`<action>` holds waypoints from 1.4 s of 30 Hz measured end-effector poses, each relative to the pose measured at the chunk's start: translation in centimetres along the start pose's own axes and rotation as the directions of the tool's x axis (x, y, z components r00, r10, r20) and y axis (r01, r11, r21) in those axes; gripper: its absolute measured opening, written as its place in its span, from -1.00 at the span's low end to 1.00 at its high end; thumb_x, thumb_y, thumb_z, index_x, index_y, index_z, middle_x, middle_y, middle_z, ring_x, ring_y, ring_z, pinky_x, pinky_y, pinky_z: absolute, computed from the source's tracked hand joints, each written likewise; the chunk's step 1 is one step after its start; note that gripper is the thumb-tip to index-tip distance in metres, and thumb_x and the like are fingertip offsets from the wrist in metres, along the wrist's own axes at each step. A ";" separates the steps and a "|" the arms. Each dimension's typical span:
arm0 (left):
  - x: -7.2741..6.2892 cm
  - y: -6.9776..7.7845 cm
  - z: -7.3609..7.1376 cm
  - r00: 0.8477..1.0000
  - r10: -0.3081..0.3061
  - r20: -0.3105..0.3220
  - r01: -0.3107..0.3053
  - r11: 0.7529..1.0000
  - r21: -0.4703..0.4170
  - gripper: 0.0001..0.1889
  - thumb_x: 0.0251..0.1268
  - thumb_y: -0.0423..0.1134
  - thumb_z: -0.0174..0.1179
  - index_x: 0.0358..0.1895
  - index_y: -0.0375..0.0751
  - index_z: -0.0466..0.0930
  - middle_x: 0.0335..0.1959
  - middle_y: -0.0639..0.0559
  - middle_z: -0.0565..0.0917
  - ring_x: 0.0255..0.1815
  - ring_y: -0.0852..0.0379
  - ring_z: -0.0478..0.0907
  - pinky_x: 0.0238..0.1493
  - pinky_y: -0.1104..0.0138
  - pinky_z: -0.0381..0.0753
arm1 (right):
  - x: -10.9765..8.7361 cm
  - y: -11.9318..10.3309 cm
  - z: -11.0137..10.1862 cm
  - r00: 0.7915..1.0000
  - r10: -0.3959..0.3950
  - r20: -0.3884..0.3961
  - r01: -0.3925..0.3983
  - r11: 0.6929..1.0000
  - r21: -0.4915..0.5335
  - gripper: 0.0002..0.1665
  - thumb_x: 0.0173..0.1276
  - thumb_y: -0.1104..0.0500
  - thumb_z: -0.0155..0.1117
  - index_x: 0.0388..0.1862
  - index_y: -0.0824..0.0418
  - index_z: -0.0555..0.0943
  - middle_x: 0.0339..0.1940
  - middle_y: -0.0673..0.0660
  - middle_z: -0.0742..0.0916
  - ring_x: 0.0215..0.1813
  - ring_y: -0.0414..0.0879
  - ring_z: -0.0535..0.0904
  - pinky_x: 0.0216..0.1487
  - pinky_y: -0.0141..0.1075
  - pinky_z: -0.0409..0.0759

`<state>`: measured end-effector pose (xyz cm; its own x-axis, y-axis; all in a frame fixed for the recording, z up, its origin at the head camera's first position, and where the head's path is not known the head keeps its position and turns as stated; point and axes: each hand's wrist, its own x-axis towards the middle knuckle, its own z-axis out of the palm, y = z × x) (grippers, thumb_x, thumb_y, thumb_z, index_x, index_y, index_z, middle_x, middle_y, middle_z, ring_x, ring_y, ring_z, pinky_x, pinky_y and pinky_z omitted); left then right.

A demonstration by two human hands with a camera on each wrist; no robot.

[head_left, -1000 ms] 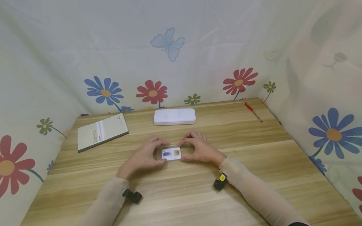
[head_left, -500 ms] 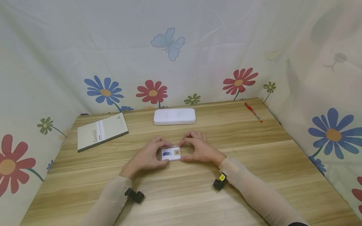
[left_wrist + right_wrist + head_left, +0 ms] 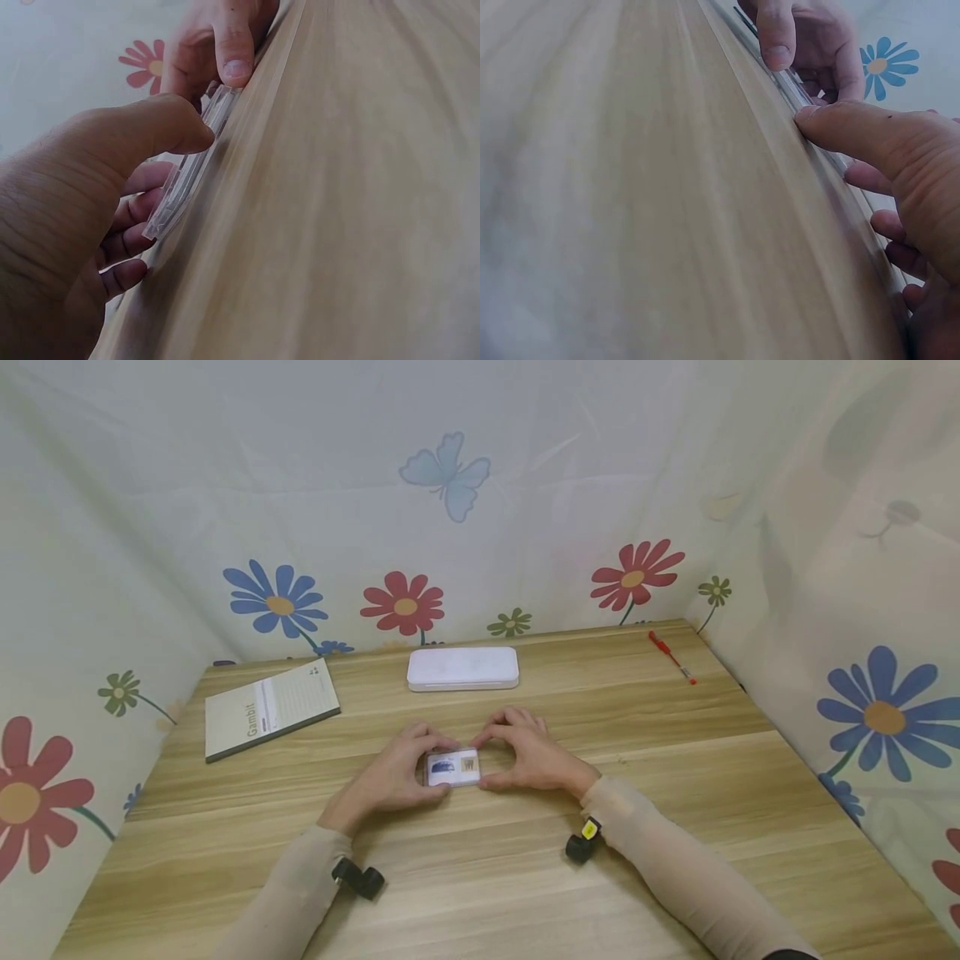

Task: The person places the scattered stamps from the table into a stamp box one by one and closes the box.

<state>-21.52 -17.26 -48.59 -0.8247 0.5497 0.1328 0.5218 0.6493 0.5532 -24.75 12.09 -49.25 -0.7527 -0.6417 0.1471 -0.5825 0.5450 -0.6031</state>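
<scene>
A small flat clear plastic card case (image 3: 453, 767), showing a white card with a blue picture and a tan square, lies low over the wooden table between both hands. My left hand (image 3: 393, 768) holds its left part, thumb on the near edge and fingers on the far edge. At the right end, my right hand (image 3: 536, 758) pinches the two corners between thumb and forefinger. Seen from the left wrist, the clear case (image 3: 187, 176) is edge-on and slightly raised at its near end. In the right wrist view, the right thumb (image 3: 840, 124) touches the case's edge.
A white lidded box (image 3: 462, 668) sits behind the hands near the back edge. To the left lies a notepad (image 3: 273, 708) marked "Gambit", at an angle. A red pen (image 3: 672, 657) is at the back right. Flower-printed cloth (image 3: 525, 485) surrounds the table's back and sides.
My left hand has shifted slightly right, its thumb and fingers reaching further along the card case. The right hand has stayed in place, and the last half second shows almost no movement.
</scene>
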 end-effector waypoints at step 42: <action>0.1 -0.3 0.0 1.000 -0.019 0.024 0.020 0.999 -0.026 -0.37 0.26 -0.03 0.63 0.42 0.08 0.73 0.21 0.07 0.59 0.25 0.04 0.48 0.36 0.00 0.52 | 0.0 -0.2 0.1 1.000 0.000 -0.026 0.000 1.000 0.016 -0.38 0.19 -0.29 0.78 0.18 -0.15 0.80 0.36 -0.01 0.57 0.49 0.06 0.36 0.47 0.15 0.18</action>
<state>-21.73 -17.34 -48.76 -0.8290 0.5498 0.1024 0.4998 0.6461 0.5769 -24.61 11.92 -49.16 -0.7603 -0.6277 0.1671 -0.5778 0.5359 -0.6156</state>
